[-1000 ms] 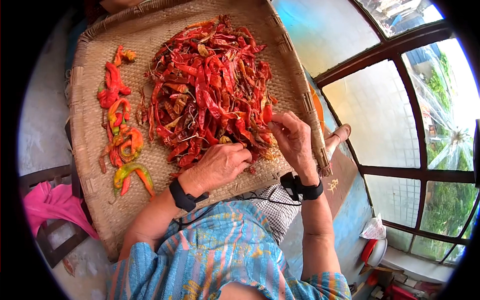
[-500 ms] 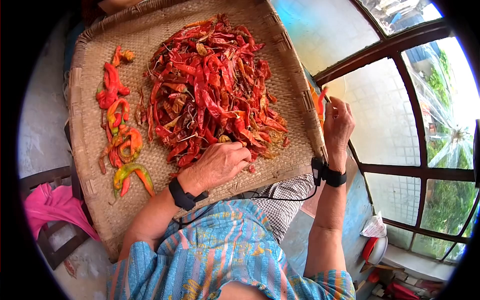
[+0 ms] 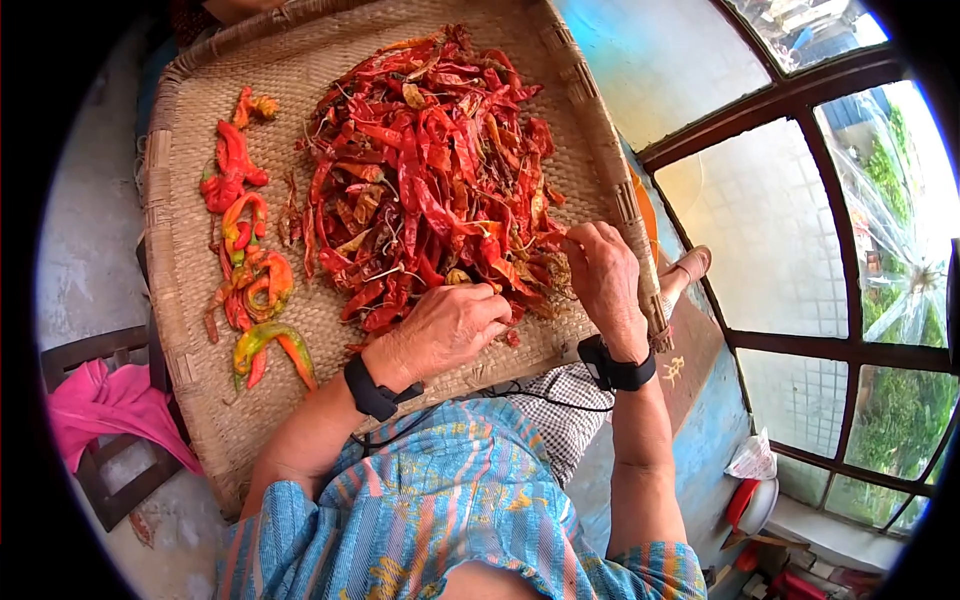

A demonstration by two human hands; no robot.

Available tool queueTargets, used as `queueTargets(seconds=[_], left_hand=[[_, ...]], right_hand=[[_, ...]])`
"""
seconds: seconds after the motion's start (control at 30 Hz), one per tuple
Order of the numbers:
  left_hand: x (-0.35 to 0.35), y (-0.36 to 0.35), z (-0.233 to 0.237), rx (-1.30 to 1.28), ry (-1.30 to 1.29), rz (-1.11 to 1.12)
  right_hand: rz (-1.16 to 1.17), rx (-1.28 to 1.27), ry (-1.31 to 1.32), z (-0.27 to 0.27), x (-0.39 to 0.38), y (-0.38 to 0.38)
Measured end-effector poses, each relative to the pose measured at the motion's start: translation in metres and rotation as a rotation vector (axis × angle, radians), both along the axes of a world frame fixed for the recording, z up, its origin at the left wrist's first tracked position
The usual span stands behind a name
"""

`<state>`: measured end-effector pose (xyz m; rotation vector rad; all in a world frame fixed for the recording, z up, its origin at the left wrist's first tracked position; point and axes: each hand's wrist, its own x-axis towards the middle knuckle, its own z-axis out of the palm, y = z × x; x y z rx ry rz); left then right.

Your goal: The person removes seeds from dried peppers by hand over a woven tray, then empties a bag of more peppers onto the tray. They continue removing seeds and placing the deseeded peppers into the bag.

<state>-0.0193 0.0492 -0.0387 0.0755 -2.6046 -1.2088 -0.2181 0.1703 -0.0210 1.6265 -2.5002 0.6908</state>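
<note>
A heap of dried red chili peppers (image 3: 430, 170) lies on a square woven bamboo tray (image 3: 270, 390). My left hand (image 3: 440, 328) rests at the near edge of the heap with fingers curled; whatever is under the fingertips is hidden. At the heap's right edge, my right hand (image 3: 606, 285) has its fingers pinched together at the end of a dried red chili. Both wrists wear black straps. Along the tray's left side runs a row of fresher peppers, with a red one (image 3: 232, 170) above and a yellow-green one (image 3: 270, 345) nearest me.
The tray's raised right rim (image 3: 600, 130) stands beside my right hand. Past it are a sandaled foot (image 3: 690, 265) and a framed window (image 3: 765, 220) with a cracked pane. Pink cloth (image 3: 110, 410) hangs over a dark wooden chair (image 3: 110, 480) at left. A black cable crosses my lap.
My right hand has come back from outside the tray's right rim to the heap. The red chili it held out there is no longer seen in it. My left hand stays in place.
</note>
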Motion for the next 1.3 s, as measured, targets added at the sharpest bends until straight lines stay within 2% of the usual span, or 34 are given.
queueTargets(seconds=[0.07,0.13,0.2,0.27,0.3,0.33,0.4,0.47,0.57,0.67,0.7,0.73,0.8,0.9,0.93,1.0,1.07,1.3], left_hand=[[-0.002,0.003,0.001,0.004,0.020,-0.001],[-0.005,0.006,0.006,0.090,0.103,0.129],[-0.002,0.005,0.022,0.116,0.072,0.177],[0.000,0.004,0.037,0.457,-0.173,0.266],[0.001,0.003,0.038,0.483,-0.121,0.254],[0.001,0.002,0.031,0.481,-0.123,0.247],[0.000,0.000,0.016,0.272,0.247,0.176],[0.002,-0.001,0.016,0.264,0.215,0.175],[0.000,0.005,0.024,0.378,0.253,0.198],[0.003,0.000,0.023,0.332,0.123,0.250],[0.000,-0.001,0.020,0.283,0.242,0.249],[0.000,-0.003,0.020,0.287,0.240,0.252],[0.001,-0.005,0.019,0.289,0.198,0.214],[0.000,-0.002,0.015,0.306,0.180,0.189],[0.000,-0.002,0.015,0.308,0.174,0.192],[-0.001,-0.003,0.016,0.304,0.161,0.186],[-0.002,-0.003,0.014,0.285,0.175,0.188],[-0.001,-0.003,0.014,0.270,0.157,0.183]], right_hand=[[0.006,-0.032,0.017,0.009,0.004,0.005],[0.077,-0.122,0.009,0.019,0.015,0.010],[0.090,-0.131,0.007,0.028,0.027,0.015],[0.204,-0.144,-0.123,0.036,0.041,0.018],[0.231,-0.133,-0.159,0.035,0.048,0.019],[0.274,-0.150,-0.177,0.034,0.054,0.019],[0.315,-0.087,-0.171,0.030,0.061,0.020],[0.317,-0.109,-0.161,0.030,0.062,0.019],[0.246,-0.090,-0.053,0.032,0.049,0.023],[0.040,-0.275,0.168,0.037,0.014,0.022],[-0.061,-0.278,0.227,0.042,-0.001,0.024],[-0.215,-0.187,0.323,0.043,-0.015,0.030],[-0.314,-0.134,0.315,0.034,-0.058,0.036],[-0.203,-0.204,0.366,0.024,-0.049,0.030],[-0.233,-0.106,0.090,0.023,-0.034,0.025],[-0.087,0.074,0.037,0.010,-0.019,0.015],[-0.063,0.213,0.163,-0.001,-0.005,0.006],[-0.116,0.258,0.130,-0.018,-0.011,0.007]])
